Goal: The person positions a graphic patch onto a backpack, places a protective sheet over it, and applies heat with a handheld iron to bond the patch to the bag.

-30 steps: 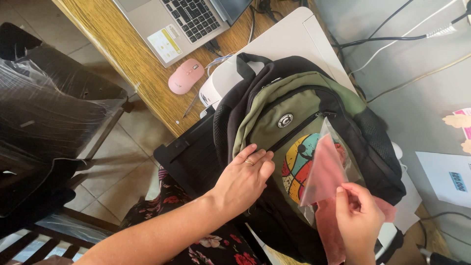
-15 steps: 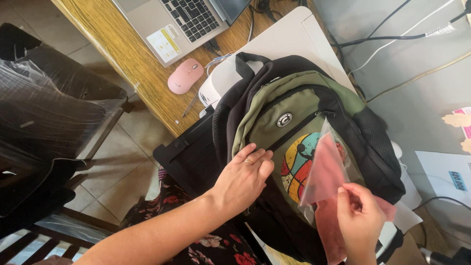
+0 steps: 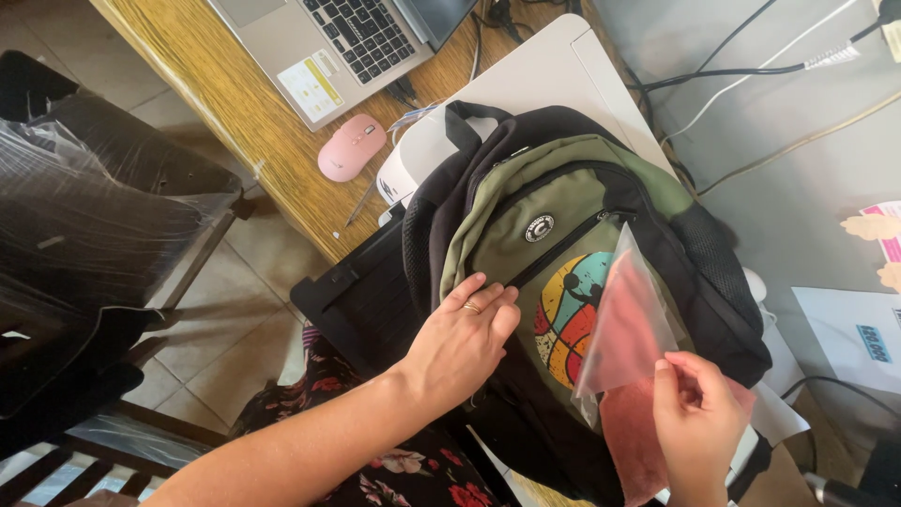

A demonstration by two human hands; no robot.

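Observation:
An olive-green and black backpack [image 3: 554,216] lies front-up, leaning on a white box. It has a round colourful print and a diagonal front zipper. My left hand [image 3: 462,340] rests flat on the lower left of the green panel, fingers together, a ring on one finger. My right hand [image 3: 696,427] pinches the bottom edge of a clear plastic bag [image 3: 624,324] with something pink-red inside, held upright over the backpack's front, just right of the print.
A white box-shaped device [image 3: 544,75] sits under the backpack. A pink mouse [image 3: 350,146] and a grey laptop [image 3: 328,38] lie on the wooden desk [image 3: 216,103]. A black chair [image 3: 103,216] stands at left. Cables run along the grey wall at right.
The plastic bag has shifted slightly in my right hand over the backpack. My left hand stays on the green panel.

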